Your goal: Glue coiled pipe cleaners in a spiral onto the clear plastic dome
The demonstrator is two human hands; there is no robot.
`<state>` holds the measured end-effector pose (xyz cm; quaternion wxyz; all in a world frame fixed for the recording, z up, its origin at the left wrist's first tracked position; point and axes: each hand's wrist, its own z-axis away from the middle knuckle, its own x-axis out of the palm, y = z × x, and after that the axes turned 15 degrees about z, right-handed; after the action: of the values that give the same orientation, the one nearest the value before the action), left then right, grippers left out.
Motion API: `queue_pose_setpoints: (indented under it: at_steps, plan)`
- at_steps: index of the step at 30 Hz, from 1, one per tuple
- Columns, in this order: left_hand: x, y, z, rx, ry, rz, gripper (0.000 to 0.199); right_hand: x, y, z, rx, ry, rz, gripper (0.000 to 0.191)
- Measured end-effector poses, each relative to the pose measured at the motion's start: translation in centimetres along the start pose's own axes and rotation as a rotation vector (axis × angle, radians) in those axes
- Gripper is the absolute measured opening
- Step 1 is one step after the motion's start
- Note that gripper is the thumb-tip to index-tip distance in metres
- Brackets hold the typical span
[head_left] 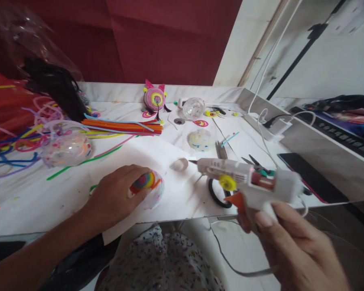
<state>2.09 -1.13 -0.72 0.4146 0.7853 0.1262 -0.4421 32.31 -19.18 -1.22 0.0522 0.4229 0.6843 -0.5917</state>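
Observation:
My left hand rests on the white table, its fingers curled over a rainbow pipe-cleaner coil. That coil lies against a clear, colour-flecked plastic dome, partly hidden by the hand. In my right hand is a white glue gun with an orange trigger, its nozzle pointing left. The nozzle tip is near a small pale lump on the table; its kind is unclear. A yellow coil shows at the gun's side; whether it is attached, I cannot tell.
Bundled pipe cleaners and a speckled clear ball lie left. At the back stands a pink coiled creature beside a clear ball. Scissors, pliers, a phone and a power strip are right.

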Motion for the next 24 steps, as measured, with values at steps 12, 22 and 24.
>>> queue_pose_setpoints:
  at_steps: [12, 22, 24]
  plan:
    - [-0.1, -0.3, -0.4, -0.078, -0.017, 0.026, 0.043, 4.9, -1.6, -2.0, 0.395, -0.378, -0.680, 0.031]
    - [-0.8, 0.7, -0.4, -0.159, -0.034, 0.041, 0.045, 5.0, -1.0, -2.1, 0.449, -0.524, -0.807, 0.033]
    - [-0.8, 0.4, -0.1, -0.158, -0.040, 0.045, 0.045, 5.1, -0.8, -2.2, 0.423, -0.565, -0.805, 0.033]
